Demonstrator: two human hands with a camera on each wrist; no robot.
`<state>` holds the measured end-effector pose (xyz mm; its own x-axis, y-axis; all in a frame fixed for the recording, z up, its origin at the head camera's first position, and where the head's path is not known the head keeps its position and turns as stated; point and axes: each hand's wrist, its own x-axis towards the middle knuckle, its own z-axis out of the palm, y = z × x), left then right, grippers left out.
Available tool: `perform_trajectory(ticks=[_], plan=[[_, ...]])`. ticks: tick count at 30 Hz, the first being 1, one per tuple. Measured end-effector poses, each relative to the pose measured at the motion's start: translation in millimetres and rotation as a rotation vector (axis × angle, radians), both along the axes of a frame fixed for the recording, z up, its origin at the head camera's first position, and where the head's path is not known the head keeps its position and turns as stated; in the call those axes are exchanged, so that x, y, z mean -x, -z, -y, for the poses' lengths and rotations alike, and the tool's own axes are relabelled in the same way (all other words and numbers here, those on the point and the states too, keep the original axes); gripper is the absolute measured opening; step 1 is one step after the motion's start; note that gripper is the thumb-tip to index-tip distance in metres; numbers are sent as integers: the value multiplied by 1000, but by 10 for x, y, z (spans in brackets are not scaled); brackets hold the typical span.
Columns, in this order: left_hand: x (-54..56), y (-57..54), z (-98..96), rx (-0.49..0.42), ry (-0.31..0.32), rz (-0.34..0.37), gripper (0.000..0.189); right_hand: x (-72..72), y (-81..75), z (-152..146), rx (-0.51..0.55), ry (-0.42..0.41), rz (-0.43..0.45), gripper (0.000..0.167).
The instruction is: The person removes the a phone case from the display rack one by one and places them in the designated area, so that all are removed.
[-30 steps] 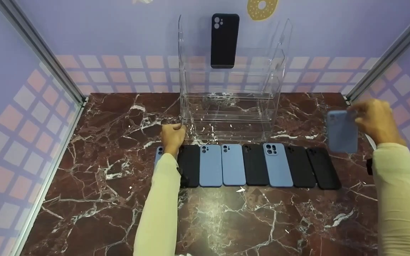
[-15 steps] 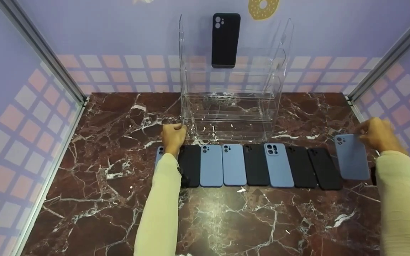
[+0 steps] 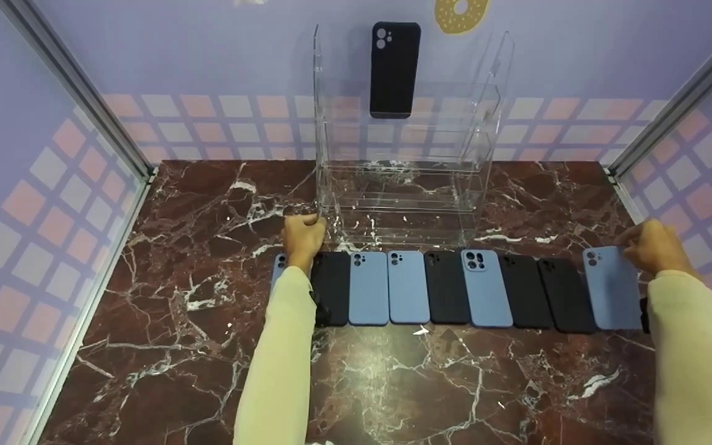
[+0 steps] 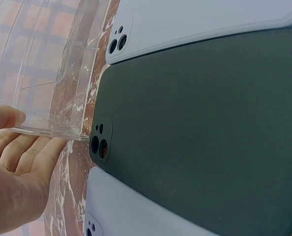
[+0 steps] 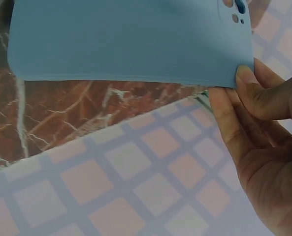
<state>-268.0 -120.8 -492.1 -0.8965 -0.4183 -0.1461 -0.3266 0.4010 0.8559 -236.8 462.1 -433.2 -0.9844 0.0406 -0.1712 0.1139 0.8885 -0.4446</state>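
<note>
At the right end of a row of phone cases, my right hand (image 3: 657,248) pinches the top corner of a blue phone case (image 3: 610,290). In the right wrist view, thumb and fingers grip that case (image 5: 126,44) at its corner near the camera holes. My left hand (image 3: 304,238) is at the front left of a clear acrylic rack (image 3: 402,201). The left wrist view shows its thumb and fingers on either side of the rack's side panel (image 4: 49,132). Just below that hand lies a black phone case (image 4: 200,123), partly covered by my forearm in the head view.
Blue and black phone cases lie side by side, among them a blue one (image 3: 487,288) with a larger camera plate. One black case (image 3: 395,71) stands upright high in the rack. Patterned walls (image 3: 690,154) enclose the marble-look table (image 3: 393,389) at the back and sides.
My right hand has brought the blue phone case down toward me, to the right end of the row. My left hand has stayed at the rack.
</note>
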Motion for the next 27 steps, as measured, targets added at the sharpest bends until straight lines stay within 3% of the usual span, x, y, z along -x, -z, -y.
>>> perform_trajectory(ticks=[21, 27], plan=[[-4, 3, -5, 27, -7, -14, 26, -24, 326, -66, -58, 19, -49, 29], [-18, -1, 3, 13, 6, -14, 27, -33, 402, -38, -56, 11, -104, 25]])
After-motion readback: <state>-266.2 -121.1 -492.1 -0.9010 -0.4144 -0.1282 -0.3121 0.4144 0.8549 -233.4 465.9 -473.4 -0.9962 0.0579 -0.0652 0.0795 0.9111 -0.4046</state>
